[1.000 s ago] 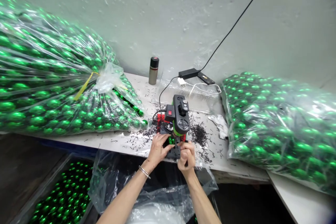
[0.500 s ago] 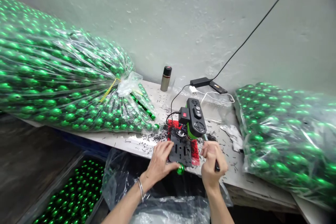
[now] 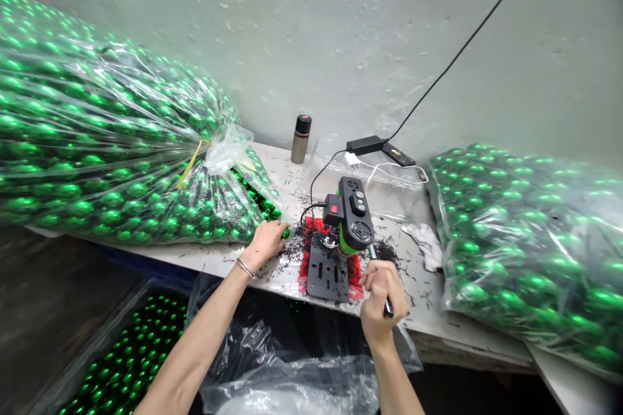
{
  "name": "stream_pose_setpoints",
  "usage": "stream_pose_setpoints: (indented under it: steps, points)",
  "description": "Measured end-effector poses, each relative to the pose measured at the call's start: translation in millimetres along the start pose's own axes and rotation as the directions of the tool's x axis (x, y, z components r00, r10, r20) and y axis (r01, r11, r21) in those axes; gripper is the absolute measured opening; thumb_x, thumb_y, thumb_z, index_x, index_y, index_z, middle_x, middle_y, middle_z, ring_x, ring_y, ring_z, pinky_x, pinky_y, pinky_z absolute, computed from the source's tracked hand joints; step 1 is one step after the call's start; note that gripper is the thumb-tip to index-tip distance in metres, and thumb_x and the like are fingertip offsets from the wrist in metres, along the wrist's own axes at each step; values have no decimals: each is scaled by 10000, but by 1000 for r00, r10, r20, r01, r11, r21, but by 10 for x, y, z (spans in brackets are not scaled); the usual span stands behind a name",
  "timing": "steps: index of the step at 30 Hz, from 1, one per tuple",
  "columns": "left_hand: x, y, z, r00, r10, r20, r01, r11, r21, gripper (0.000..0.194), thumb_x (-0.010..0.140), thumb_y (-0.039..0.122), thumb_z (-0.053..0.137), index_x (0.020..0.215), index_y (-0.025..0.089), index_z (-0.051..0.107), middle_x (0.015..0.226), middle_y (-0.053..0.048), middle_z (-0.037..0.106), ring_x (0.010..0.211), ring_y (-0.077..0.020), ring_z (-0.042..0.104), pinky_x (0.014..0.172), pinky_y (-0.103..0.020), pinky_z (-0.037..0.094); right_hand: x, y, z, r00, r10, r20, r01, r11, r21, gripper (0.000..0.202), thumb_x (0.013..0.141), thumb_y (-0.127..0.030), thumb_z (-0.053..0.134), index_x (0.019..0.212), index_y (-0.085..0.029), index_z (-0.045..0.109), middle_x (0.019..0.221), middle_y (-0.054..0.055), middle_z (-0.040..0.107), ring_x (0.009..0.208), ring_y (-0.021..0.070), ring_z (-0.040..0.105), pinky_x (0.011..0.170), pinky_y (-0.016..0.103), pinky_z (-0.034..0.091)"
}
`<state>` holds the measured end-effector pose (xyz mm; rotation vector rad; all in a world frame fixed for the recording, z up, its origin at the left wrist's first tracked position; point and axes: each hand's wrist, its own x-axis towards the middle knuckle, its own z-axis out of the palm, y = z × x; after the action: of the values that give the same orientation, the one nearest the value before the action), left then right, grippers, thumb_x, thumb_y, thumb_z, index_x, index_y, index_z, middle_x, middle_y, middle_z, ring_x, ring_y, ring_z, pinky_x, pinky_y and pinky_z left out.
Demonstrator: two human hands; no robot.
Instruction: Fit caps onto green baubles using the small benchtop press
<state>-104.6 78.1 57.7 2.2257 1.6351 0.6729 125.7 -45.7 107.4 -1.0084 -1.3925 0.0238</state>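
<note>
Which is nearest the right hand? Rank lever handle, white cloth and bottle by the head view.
From the right hand:
1. Lever handle, in its grip.
2. White cloth, ahead, to the right.
3. Bottle, far back left.

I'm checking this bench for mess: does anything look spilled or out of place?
Yes: thin black bits lie strewn across the white tabletop, thickest beside the black and green machine, looking like unswept waste. A crumpled white cloth farther right looks dropped.

The left hand [image 3: 267, 240] touches a shiny green ball [image 3: 285, 233] by a clear plastic bag [image 3: 111, 142]; the right hand [image 3: 384, 295] grips a black rod-shaped handle [image 3: 388, 308].
</note>
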Motion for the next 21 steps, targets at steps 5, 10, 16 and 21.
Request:
stream_pose_setpoints:
  steps: [5,10,16,21]
  points:
    - [-160,170,-4,972,-202,117,220,629,-745,516,825,367,719,1304,207,610,1099,-96,713,859,-214,712,750,-327,558,5,10,-7,998,-56,25,57,998,-19,317,933,-100,415,635,-202,450,671,-2,516,634,122,519,569,277,390]
    - [-348,377,175,887,-261,380,395,5,-919,436,832,338,738,1238,204,656,1031,-84,740,903,-191,726,821,-309,597,-14,27,-12,998,-52,31,53,998,-19,304,928,-113,417,642,-208,462,676,2,526,633,130,534,549,277,406]
    - [-447,542,450,844,-313,436,446,-45,-894,347,840,295,727,1164,176,686,1048,-89,752,931,-200,732,910,-357,595,18,9,-14,995,-85,53,86,996,-9,296,925,-99,413,655,-213,452,660,-6,502,648,130,535,570,278,418]
    - [-444,687,658,935,-252,249,327,346,-879,367,772,294,759,1101,153,677,1048,-88,749,1009,-223,705,916,-371,576,161,-99,-28,997,-48,65,49,999,-15,298,934,-89,413,663,-208,448,665,-13,496,655,118,521,590,270,403]
